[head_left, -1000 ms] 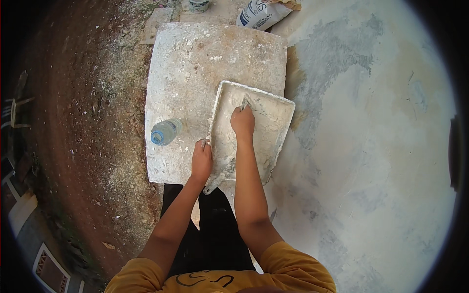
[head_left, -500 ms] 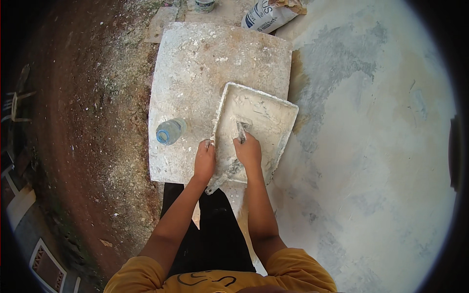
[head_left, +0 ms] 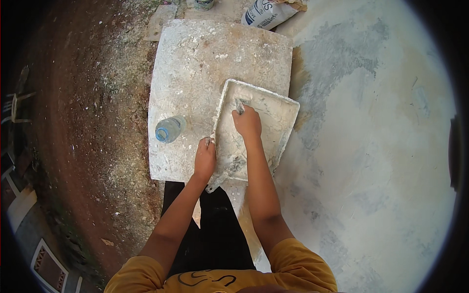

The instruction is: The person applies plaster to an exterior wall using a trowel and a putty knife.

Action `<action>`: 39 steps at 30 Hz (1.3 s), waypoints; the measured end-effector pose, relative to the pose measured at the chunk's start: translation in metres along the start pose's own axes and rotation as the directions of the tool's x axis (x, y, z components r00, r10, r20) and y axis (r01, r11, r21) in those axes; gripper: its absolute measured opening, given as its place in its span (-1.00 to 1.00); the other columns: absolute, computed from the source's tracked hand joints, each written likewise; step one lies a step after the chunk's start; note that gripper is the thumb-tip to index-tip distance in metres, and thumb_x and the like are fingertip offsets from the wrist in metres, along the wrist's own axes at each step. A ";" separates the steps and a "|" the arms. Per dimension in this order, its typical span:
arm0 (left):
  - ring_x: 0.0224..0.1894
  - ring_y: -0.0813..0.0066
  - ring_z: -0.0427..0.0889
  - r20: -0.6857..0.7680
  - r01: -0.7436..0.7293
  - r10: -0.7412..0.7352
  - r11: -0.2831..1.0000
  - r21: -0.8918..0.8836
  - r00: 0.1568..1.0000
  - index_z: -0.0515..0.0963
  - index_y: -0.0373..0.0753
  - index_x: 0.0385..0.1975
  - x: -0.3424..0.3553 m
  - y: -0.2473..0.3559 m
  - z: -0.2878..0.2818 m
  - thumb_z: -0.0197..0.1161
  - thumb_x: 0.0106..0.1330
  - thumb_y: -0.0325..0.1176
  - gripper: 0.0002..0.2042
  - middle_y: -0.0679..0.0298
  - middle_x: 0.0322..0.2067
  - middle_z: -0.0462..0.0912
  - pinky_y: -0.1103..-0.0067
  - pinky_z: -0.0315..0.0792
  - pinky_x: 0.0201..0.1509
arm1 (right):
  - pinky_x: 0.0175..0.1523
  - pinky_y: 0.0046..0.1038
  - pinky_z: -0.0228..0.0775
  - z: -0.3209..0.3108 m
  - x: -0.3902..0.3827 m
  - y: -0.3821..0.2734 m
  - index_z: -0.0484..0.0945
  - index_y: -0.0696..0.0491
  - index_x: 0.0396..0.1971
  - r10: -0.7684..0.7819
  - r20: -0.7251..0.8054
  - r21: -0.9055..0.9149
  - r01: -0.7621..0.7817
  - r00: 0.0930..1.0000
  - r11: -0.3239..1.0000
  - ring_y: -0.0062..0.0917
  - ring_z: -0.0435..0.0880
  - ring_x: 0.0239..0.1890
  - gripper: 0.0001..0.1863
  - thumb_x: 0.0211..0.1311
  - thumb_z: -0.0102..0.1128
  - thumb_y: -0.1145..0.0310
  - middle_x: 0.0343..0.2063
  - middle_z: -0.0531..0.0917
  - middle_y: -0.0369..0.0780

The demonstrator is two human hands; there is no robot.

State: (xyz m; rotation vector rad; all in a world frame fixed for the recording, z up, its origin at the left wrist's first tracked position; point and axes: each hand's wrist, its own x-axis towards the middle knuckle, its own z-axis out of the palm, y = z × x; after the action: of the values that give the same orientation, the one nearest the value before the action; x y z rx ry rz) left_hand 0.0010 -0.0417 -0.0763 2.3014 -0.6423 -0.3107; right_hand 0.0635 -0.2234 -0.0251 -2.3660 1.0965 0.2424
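Observation:
A shallow rectangular tray [head_left: 297, 113], its rim crusted white, lies askew on a plaster-spattered board. Wet pale plaster [head_left: 266, 115] is spread over its bottom. My left hand [head_left: 205, 158] is closed on the tray's left rim. Inside the tray, toward its far side, my right hand [head_left: 247, 122] grips a small scraper [head_left: 239, 104]; the fist covers part of this tool, and its blade is hard to make out. A second plaster-caked tool [head_left: 215, 183] rests across the tray's near left corner, its end jutting over the edge.
On the board [head_left: 188, 63], left of the tray, is a clear plastic bottle [head_left: 171, 129] with a blue rim. A white bag [head_left: 268, 13] and a small tub [head_left: 204, 4] stand beyond the board. A patchy plastered wall [head_left: 361, 146] borders the right; rough soil [head_left: 117, 161] lies left.
My right hand has moved away from me with the scraper, toward the tray's far side. My left hand keeps its hold on the rim.

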 end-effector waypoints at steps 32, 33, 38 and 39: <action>-0.05 -0.03 0.45 -0.042 0.027 -0.028 0.999 -0.023 0.999 0.44 -0.50 -0.18 0.000 0.005 0.001 0.07 0.13 -0.66 -0.76 -0.10 -0.14 0.47 0.31 0.40 0.03 | -0.13 -0.20 0.49 0.015 -0.023 0.031 0.64 0.03 -0.21 -0.095 0.088 -0.151 0.107 0.992 0.983 -0.16 0.65 -0.23 -0.60 -0.05 0.32 0.12 -0.36 0.68 -0.07; -0.05 -0.03 0.45 -0.040 0.029 -0.030 0.999 -0.014 0.999 0.44 -0.50 -0.18 -0.002 0.002 -0.001 0.07 0.13 -0.66 -0.76 -0.10 -0.14 0.47 0.31 0.40 0.03 | -0.13 -0.20 0.49 0.014 -0.025 0.029 0.64 0.03 -0.21 -0.096 0.092 -0.143 0.108 0.991 0.984 -0.16 0.65 -0.23 -0.60 -0.05 0.32 0.12 -0.36 0.68 -0.07; -0.05 -0.03 0.45 -0.034 0.009 -0.009 1.000 0.008 0.999 0.43 -0.51 -0.17 -0.003 -0.004 -0.002 0.07 0.12 -0.66 -0.75 -0.10 -0.14 0.46 0.31 0.40 0.04 | -0.13 -0.21 0.48 -0.015 -0.018 0.054 0.63 0.02 -0.18 -0.055 -0.026 -0.199 0.049 0.998 0.979 -0.19 0.63 -0.21 -0.63 -0.03 0.31 0.21 -0.28 0.65 -0.13; -0.05 -0.03 0.45 -0.031 0.006 -0.006 1.000 0.003 0.999 0.43 -0.51 -0.17 -0.002 -0.001 -0.001 0.07 0.12 -0.66 -0.75 -0.10 -0.14 0.46 0.31 0.40 0.04 | -0.13 -0.21 0.48 -0.019 -0.016 0.064 0.63 0.03 -0.18 -0.057 -0.089 -0.218 0.037 0.994 0.975 -0.20 0.63 -0.21 -0.65 -0.01 0.30 0.25 -0.28 0.64 -0.13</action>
State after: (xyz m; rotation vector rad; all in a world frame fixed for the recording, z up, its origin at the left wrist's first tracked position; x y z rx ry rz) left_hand 0.0005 -0.0395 -0.0761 2.3071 -0.6205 -0.2762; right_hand 0.0038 -0.2569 -0.0277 -2.6175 1.1044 0.2461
